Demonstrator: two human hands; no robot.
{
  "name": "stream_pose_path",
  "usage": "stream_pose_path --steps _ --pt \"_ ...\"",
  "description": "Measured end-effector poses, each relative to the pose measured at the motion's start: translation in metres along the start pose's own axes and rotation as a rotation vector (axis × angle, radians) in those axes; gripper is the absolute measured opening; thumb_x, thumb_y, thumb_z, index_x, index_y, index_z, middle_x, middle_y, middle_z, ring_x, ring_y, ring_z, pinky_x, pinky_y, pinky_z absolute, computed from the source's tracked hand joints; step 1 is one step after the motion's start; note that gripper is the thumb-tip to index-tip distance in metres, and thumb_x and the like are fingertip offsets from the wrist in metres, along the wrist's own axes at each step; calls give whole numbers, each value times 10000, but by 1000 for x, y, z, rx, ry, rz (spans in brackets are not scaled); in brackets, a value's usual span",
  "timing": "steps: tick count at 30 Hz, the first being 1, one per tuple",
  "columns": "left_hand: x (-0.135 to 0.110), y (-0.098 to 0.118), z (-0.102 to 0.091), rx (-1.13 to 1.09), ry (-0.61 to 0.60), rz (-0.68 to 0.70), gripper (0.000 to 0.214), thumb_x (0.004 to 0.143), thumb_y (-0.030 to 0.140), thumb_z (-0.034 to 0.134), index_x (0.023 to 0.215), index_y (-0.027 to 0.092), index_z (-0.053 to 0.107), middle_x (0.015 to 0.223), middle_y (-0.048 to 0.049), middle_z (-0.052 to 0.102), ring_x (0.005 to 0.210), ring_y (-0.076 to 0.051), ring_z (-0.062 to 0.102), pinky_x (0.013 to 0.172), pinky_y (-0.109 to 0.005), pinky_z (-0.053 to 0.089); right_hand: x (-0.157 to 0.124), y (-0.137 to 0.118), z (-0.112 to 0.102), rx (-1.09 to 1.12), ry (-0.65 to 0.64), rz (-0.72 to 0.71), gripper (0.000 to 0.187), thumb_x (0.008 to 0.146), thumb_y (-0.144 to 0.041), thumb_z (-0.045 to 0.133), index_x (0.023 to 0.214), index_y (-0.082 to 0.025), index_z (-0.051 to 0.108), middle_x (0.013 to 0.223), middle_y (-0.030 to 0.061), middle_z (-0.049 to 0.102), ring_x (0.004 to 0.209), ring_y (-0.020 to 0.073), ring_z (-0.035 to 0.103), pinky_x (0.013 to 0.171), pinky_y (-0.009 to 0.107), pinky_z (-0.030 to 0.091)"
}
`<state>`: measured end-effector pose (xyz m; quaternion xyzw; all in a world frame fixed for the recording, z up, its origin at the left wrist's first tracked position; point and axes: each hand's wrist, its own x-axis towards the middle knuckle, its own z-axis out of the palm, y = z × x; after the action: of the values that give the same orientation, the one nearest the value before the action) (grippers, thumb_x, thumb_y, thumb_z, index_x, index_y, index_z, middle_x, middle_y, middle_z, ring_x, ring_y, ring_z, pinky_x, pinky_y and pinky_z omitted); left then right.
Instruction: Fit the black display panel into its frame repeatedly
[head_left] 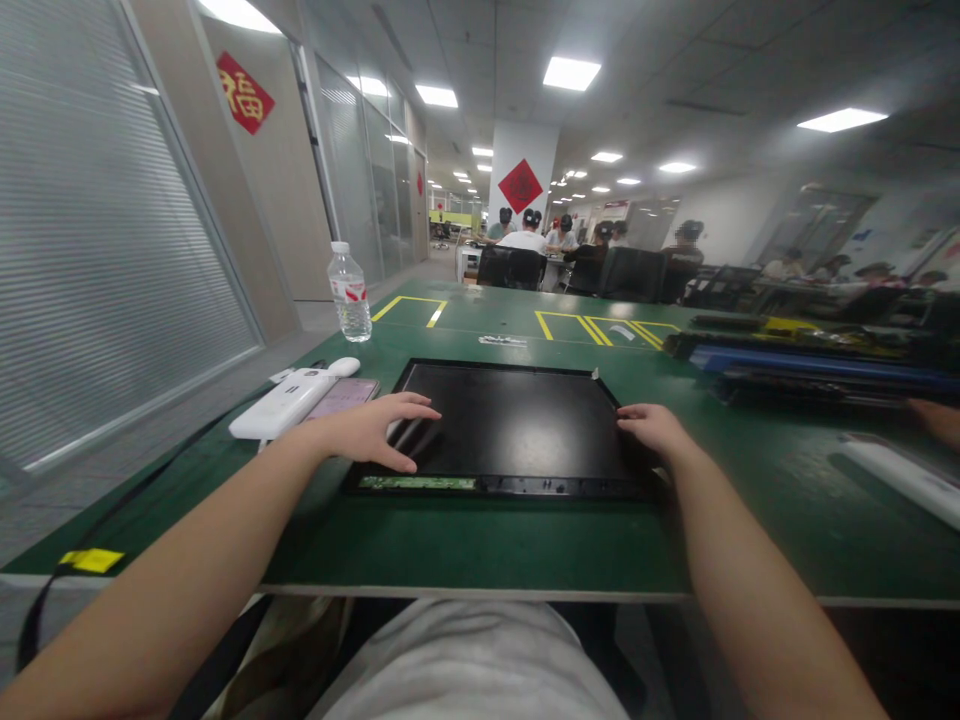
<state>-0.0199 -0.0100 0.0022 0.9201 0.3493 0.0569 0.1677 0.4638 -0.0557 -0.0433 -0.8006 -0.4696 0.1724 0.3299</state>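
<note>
A dark flat screen panel (517,410) in a black frame lies on the green table before me. Along its near edge runs a strip with a green circuit board (417,483) at the left. My left hand (375,425) is over the panel's left side, thumb and fingers spread, with nothing held. At the right edge of the frame, my right hand (654,430) has its fingers bent together on the rim; its thumb is mostly hidden. A small pale tab (596,374) sticks up at the panel's far right corner.
Left of the panel are a white device (281,403), a phone (345,396) and a water bottle (350,295). Blurred long dark and blue parts (817,365) lie at right, near a white bar-shaped object (904,478) and another person's hand (937,420). Several people sit farther back.
</note>
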Motion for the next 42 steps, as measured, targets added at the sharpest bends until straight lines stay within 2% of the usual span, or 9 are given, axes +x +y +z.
stream_pose_path --steps 5,8,14,23,27,31,33,37,42 --pt "-3 -4 -2 -3 -16 0 833 688 483 810 1460 299 557 1599 -94 445 1433 -327 462 1180 -416 364 1 1 0 -22 3 8 203 647 -105 780 820 -207 809 806 55 780 779 224 719 812 311 552" --pt "-3 -3 -3 -29 -13 24 808 683 441 816 1443 316 571 1602 -80 448 1432 -328 463 1185 -428 354 3 3 1 -8 9 9 220 626 -88 774 803 -212 812 764 48 770 780 225 721 793 300 555" --pt "-2 3 -3 -66 5 85 739 692 377 809 1401 310 611 1573 -72 490 1422 -319 478 1192 -422 344 3 5 2 12 -43 47 343 632 -34 702 896 -218 821 785 52 769 824 241 727 794 313 561" --pt "-2 11 -5 -2 13 75 601 710 375 782 1293 277 675 1542 -73 520 1380 -300 521 1155 -386 390 -4 -3 -1 -2 -32 76 360 639 -11 689 915 -204 816 800 72 761 835 254 723 805 334 561" --pt "-1 9 -5 -4 26 74 600 726 433 773 1291 262 671 1530 -81 528 1379 -294 518 1153 -374 390 -2 -1 0 -10 -23 79 378 644 -9 673 943 -194 813 820 76 763 806 244 716 804 339 559" --pt "3 1 -1 -14 69 14 523 844 516 646 1291 243 664 1505 -91 553 1352 -283 544 1139 -376 409 3 5 2 -14 -38 49 392 641 -1 654 949 -185 811 851 76 772 796 234 715 810 328 555" --pt "7 -5 3 11 144 -41 499 904 499 542 1291 205 657 1442 -115 603 1299 -277 586 1121 -384 432 6 8 3 -31 -47 39 422 640 3 644 982 -179 810 869 79 776 812 229 720 810 312 552" --pt "16 -14 10 146 201 -156 470 917 349 468 1300 150 657 1360 -150 662 1268 -294 607 1109 -419 441 11 13 5 -73 -57 43 490 634 10 631 1063 -160 795 914 94 782 836 223 728 803 282 544" --pt "21 -18 17 224 170 -244 502 901 183 425 1350 146 644 1369 -131 674 1296 -273 592 1123 -380 421 13 17 8 -33 -78 41 502 659 26 578 1080 -159 780 985 95 781 845 214 729 806 274 538"
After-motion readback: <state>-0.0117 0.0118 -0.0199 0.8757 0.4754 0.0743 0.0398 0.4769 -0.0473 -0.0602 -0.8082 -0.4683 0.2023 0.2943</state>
